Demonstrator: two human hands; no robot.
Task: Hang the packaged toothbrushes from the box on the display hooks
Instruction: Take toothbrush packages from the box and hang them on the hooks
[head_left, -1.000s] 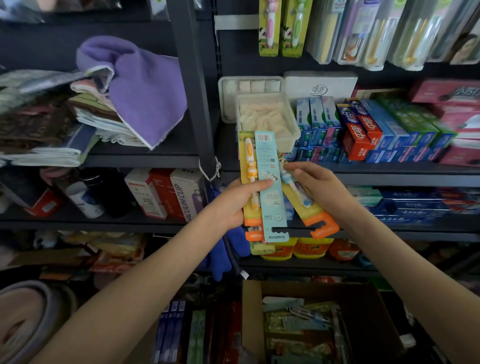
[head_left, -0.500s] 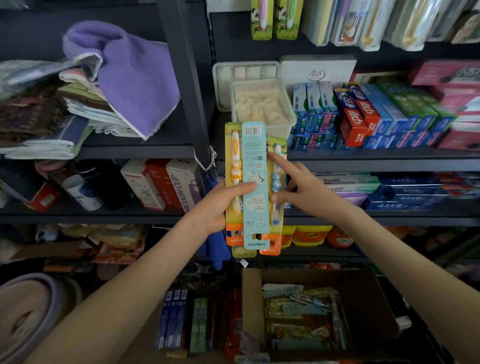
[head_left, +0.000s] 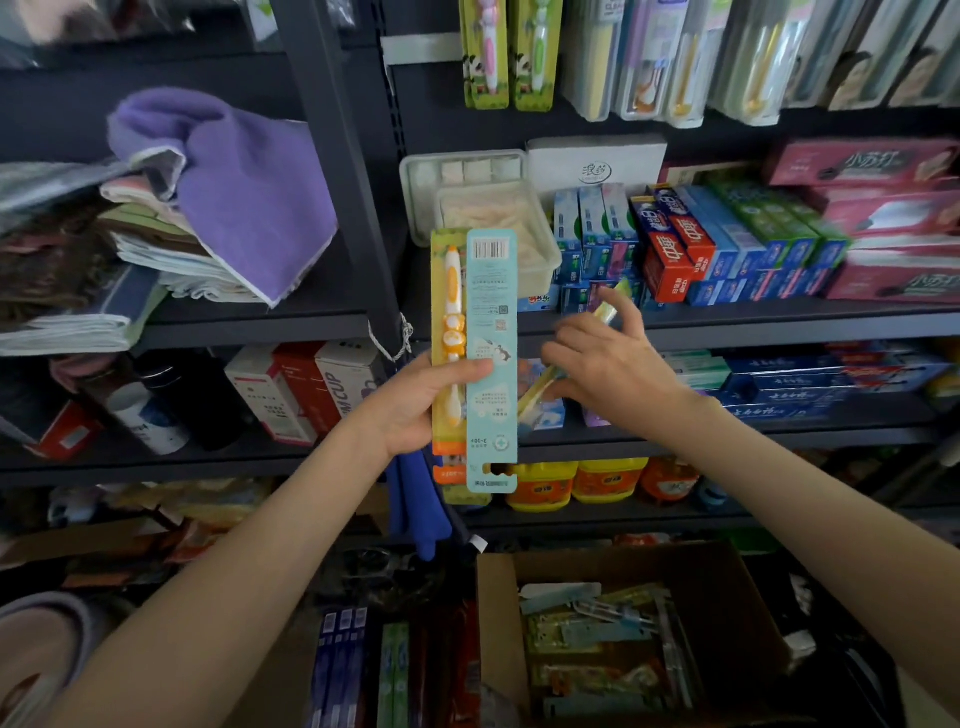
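Observation:
My left hand (head_left: 415, 405) grips a stack of packaged toothbrushes upside down, hang holes at the bottom: a yellow card with an orange brush (head_left: 449, 332) and a teal card (head_left: 492, 358) showing its printed back. My right hand (head_left: 608, 364), blurred with motion, pinches another yellow toothbrush pack (head_left: 540, 389) edge-on, just right of the stack. Below, an open cardboard box (head_left: 727, 597) holds several more packs. Toothbrush packs hang on display hooks (head_left: 511, 57) at the top of the shelf unit.
A dark metal upright (head_left: 343, 171) divides the shelving. Toothpaste boxes (head_left: 691, 239) and a clear plastic tub (head_left: 498, 228) fill the shelf behind my hands. Folded towels, one purple (head_left: 244, 197), lie on the left shelf. Yellow jars (head_left: 576, 480) stand lower down.
My right hand has pulled one yellow pack away from the stack to the right and turned it edge-on. The left hand's stack stays upright. The view tilted slightly upward.

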